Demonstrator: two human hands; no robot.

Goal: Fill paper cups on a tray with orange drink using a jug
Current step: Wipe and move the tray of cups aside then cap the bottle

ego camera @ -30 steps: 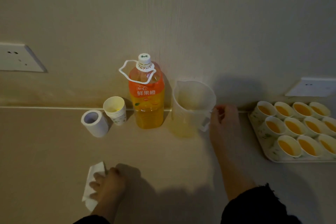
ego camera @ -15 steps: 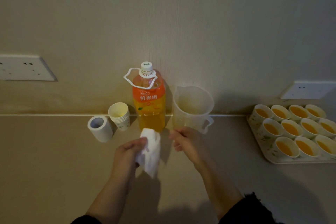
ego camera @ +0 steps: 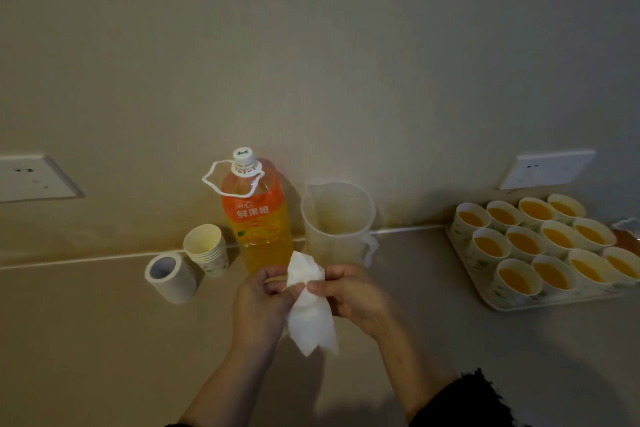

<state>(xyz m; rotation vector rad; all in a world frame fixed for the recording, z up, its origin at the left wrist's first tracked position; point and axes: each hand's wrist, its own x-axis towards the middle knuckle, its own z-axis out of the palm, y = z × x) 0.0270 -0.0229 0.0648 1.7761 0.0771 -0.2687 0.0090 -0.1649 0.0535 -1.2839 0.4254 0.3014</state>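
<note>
1. The left hand (ego camera: 258,308) and the right hand (ego camera: 353,298) are meeting above the beige tabletop (ego camera: 104,340), their curled fingers (ego camera: 318,286) pinching a crumpled white paper tissue (ego camera: 310,312).
2. The translucent plastic jug (ego camera: 337,222) is standing upright just behind the hands, by the wall.
3. The clear white-capped plastic bottle of orange drink (ego camera: 256,218) is standing just left of the jug.
4. The white paper cups (ego camera: 519,279), filled with orange drink, are sitting in rows on the pale rectangular tray (ego camera: 512,304), well right of the jug.

Two bare hands, left hand (ego camera: 258,302) and right hand (ego camera: 353,295), forearms uncovered. Right arm: black fuzzy fabric sleeve (ego camera: 464,399), ragged fraying hem, ending partway up the forearm. Left arm: dark sleeve edge (ego camera: 180,424), only a sliver at frame bottom.
</note>
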